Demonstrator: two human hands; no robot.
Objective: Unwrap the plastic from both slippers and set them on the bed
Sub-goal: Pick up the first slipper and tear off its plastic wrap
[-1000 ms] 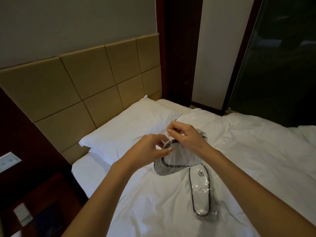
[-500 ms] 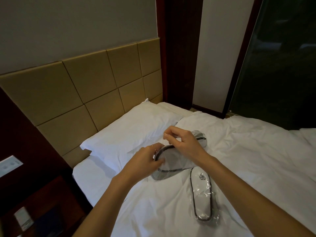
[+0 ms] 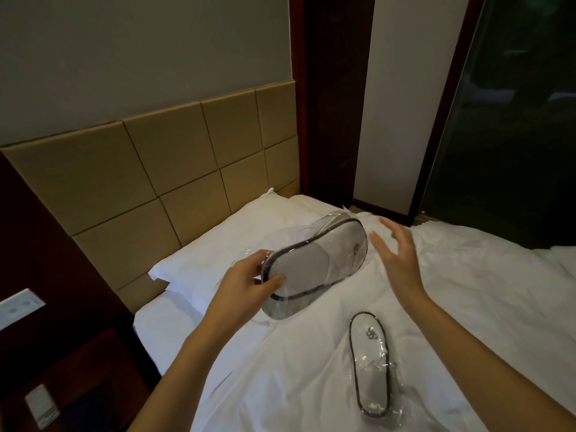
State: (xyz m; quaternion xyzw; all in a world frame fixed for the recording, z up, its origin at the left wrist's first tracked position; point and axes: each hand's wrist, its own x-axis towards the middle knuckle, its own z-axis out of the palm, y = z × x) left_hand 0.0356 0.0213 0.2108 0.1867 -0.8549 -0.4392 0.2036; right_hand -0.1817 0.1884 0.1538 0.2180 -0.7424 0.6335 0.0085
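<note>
The wrapped slipper [image 3: 314, 265], a white one edged with a dark trim and still sheathed in clear plastic, is held above the bed [image 3: 467, 307] near the middle of the view. Its heel end is gripped by the left hand [image 3: 246, 286], with the thumb laid on the sole's upper face and the fingers curled underneath; the toe end, where a small logo is printed, is pointed toward 1 o'clock. The plastic is seen bunched loosely past the toe, over the pillow [image 3: 224, 244]. The right hand [image 3: 397, 254] is held just beside the toe end at 3 o'clock of it, fingers spread wide and slightly blurred, with nothing grasped and no contact with the slipper made. A second slipper [image 3: 371, 363], also in its clear wrapper, is laid flat on the white sheet at 5 o'clock of the held one, well apart from both hands, its logo end turned to 12 o'clock. A padded tan headboard [image 3: 140, 182] is seen at 10 o'clock, behind the pillow.
</note>
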